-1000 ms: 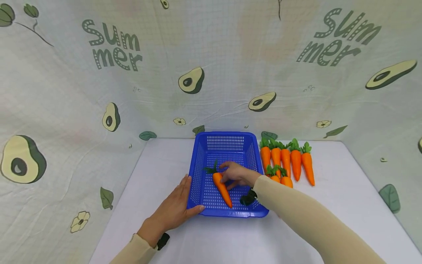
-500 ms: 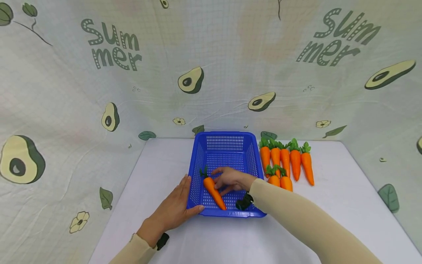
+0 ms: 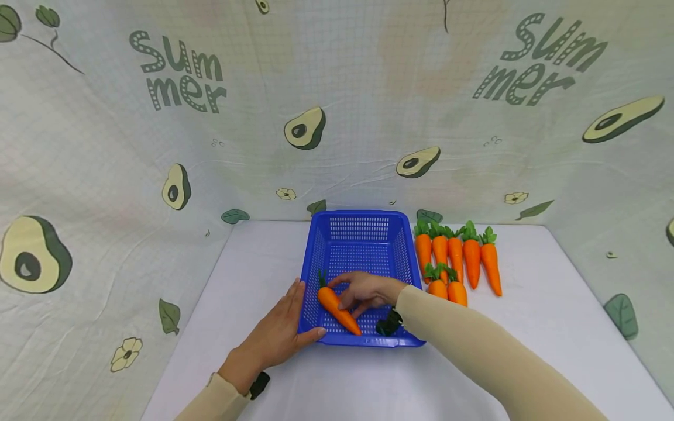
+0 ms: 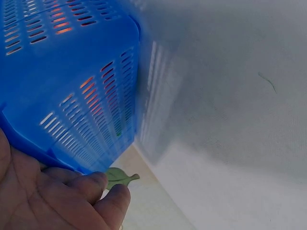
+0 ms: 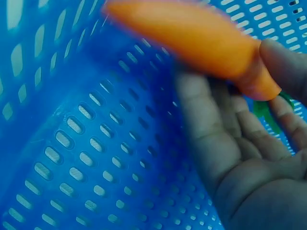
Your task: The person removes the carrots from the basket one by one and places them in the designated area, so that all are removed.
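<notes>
Inside the blue perforated basket (image 3: 363,340), one orange carrot (image 3: 339,311) with green leaves lies slanted near the left wall, its tip toward the front. My right hand (image 3: 365,290) pinches this carrot between thumb and fingers. In the right wrist view the carrot (image 5: 192,38) crosses the top, with my right hand (image 5: 249,143) around its leafy end. At the basket's front left corner, my left hand (image 3: 276,327) rests on the rim, fingers fairly straight along the side and thumb on the front edge. The left wrist view shows the left hand (image 4: 62,196) against the basket's outer side (image 4: 86,96).
To the right of the basket, several carrots (image 3: 473,263) lie in a row on the white table (image 3: 526,327), leaves to the back. More carrots (image 3: 457,291) lie in front, partly behind the right sleeve (image 3: 474,339). A printed cloth (image 3: 363,88) hangs behind.
My right hand has moved left and slightly toward me inside the basket, bringing the carrot closer to the left wall. My left hand stays at the rim.
</notes>
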{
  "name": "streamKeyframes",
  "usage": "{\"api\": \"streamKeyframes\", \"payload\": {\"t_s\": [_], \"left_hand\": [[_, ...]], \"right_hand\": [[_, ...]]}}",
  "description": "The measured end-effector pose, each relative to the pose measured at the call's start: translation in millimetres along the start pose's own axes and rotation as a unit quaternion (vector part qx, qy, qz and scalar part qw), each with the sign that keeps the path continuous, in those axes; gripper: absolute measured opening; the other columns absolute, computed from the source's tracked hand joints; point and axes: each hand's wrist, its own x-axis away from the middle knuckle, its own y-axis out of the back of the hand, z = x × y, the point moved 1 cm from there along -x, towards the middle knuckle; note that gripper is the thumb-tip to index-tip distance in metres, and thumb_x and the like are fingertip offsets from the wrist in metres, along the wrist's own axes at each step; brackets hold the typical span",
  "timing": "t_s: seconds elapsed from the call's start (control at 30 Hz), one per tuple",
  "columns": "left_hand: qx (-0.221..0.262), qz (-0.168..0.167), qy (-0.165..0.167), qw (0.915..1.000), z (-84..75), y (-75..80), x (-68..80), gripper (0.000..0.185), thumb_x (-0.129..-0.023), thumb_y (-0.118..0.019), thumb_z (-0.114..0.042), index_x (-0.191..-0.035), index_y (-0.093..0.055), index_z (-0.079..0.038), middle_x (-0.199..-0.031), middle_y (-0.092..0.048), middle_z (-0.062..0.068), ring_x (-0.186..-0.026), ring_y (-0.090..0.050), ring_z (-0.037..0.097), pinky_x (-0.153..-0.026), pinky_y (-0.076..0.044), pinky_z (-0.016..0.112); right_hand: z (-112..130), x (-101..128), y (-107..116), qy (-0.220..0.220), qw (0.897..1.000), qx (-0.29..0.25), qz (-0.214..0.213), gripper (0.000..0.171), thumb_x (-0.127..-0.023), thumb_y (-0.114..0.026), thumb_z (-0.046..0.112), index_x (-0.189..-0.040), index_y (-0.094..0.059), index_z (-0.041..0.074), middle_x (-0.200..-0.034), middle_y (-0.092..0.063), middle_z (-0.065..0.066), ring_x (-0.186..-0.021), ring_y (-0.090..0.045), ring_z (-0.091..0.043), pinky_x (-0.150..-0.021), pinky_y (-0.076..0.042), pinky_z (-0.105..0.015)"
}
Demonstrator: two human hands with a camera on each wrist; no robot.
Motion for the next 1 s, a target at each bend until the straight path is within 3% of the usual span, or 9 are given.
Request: {"api": "streamKeyframes", "payload": {"t_s": [0.17,0.57,0.8,1.0], "left_hand": [[-0.001,0.001,-0.001,1.0,-0.2,-0.5,0.2,0.117,-0.094,-0.044,-0.083,-0.17,-0.003,-0.004,-0.178,-0.005,0.015,-0.161,-0.025,0.038,-0.126,-0.031,0.056],[-0.001,-0.001,0.003,1.0,-0.2,-1.2,-0.3,0.117,-0.094,-0.046,-0.083,-0.17,-0.004,-0.005,-0.178,-0.007,0.015,-0.16,-0.028,0.038,-0.125,-0.033,0.056],[0.006,-0.001,0.01,0.9999,-0.4,-0.9,-1.2,0.115,-0.095,-0.051,-0.08,-0.17,-0.006,-0.005,-0.178,-0.008,0.016,-0.16,-0.027,0.038,-0.125,-0.033,0.056],[0.001,0.0,0.015,0.9999,-1.0,-0.8,-2.1,0.116,-0.094,-0.053,-0.079,-0.17,-0.007,-0.006,-0.178,-0.008,0.015,-0.161,-0.026,0.039,-0.125,-0.033,0.057]], "right_hand": [[-0.2,-1.5,-0.5,0.006,0.999,-0.014,0.029,0.067,-0.092,-0.075,-0.001,-0.154,-0.053,0.016,-0.13,-0.065,-0.02,-0.106,-0.072,-0.032,-0.082,-0.066,-0.049],[5.0,-0.1,2.2,0.028,0.998,-0.016,0.047,0.071,-0.094,-0.075,0.0,-0.157,-0.045,0.017,-0.123,-0.068,-0.02,-0.099,-0.071,-0.03,-0.078,-0.066,-0.043],[13.2,4.1,12.8,0.071,0.996,-0.049,-0.008,0.073,-0.095,-0.075,0.001,-0.157,-0.041,0.016,-0.127,-0.067,-0.021,-0.103,-0.072,-0.032,-0.088,-0.065,-0.05],[20.2,8.8,22.7,0.107,0.99,-0.076,-0.048,0.071,-0.096,-0.073,-0.001,-0.157,-0.039,0.016,-0.13,-0.066,-0.022,-0.103,-0.072,-0.031,-0.085,-0.065,-0.049]]}}
